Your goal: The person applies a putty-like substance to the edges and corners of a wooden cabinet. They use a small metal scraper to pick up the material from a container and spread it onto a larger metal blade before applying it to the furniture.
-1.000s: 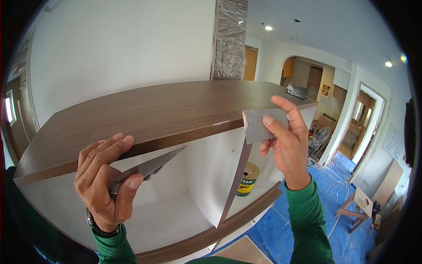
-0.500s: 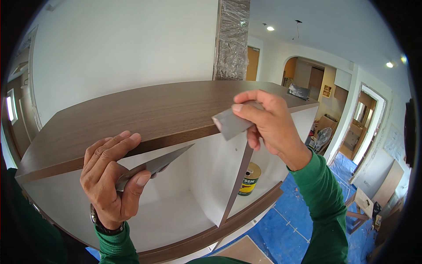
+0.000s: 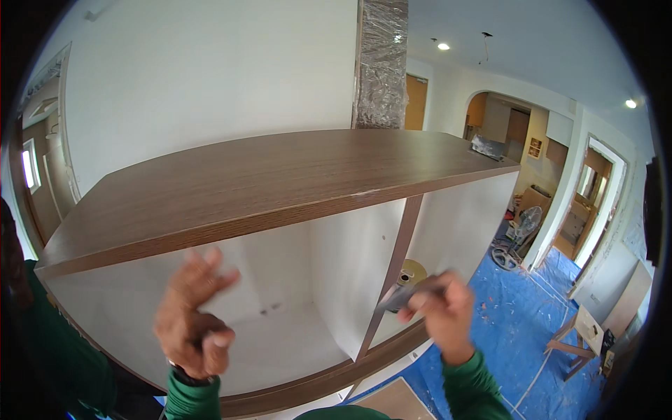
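My left hand is blurred in front of the white inside of an open cabinet. It is curled around a dark handle, the putty knife; its blade is hidden. My right hand is low in front of the brown vertical divider and pinches a flat grey pad. Both hands are below the brown wood-grain cabinet top and touch no part of the cabinet. Green sleeves cover both forearms.
A yellow can stands in the right compartment behind the divider. A small grey object lies on the top's far right corner. Blue sheeting covers the floor, with a wooden stool and a fan. A plastic-wrapped column rises behind.
My right hand has dropped with the grey pad from the top's front edge to the lower divider. My left hand has moved right and down, and the knife blade is out of sight.
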Motion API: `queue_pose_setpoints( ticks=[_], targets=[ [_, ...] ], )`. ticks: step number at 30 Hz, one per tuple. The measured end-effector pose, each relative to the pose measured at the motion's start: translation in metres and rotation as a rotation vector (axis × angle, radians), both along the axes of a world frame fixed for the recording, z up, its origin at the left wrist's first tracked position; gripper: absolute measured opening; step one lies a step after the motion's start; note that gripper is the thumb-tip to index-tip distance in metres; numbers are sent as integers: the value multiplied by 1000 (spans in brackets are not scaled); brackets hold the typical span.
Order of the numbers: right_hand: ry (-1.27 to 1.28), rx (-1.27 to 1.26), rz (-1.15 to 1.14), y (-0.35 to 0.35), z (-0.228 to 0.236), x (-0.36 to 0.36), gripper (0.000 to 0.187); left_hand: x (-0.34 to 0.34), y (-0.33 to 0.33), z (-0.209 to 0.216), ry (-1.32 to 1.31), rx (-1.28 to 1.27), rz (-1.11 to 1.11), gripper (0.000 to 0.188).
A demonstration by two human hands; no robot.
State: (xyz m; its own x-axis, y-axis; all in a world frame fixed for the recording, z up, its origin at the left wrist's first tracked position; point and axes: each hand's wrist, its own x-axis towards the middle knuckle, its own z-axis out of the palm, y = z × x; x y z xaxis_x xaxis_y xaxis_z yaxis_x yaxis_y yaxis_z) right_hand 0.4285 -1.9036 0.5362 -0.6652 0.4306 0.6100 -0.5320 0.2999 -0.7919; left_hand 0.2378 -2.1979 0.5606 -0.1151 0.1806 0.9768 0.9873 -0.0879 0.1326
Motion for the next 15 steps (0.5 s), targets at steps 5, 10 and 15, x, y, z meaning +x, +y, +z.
queue_pose_setpoints(
  ticks=[5,10,15],
  targets=[
    [-62,45,188,-66,-78,-36,17,65,11,-99,-1238,674,-450,29],
    [2,472,164,-72,-99,-41,30,68,56,-150,-1723,601,-582,29],
    [5,713,248,-63,-101,-46,34,93,50,-151,-1597,886,-406,28]
  ],
)
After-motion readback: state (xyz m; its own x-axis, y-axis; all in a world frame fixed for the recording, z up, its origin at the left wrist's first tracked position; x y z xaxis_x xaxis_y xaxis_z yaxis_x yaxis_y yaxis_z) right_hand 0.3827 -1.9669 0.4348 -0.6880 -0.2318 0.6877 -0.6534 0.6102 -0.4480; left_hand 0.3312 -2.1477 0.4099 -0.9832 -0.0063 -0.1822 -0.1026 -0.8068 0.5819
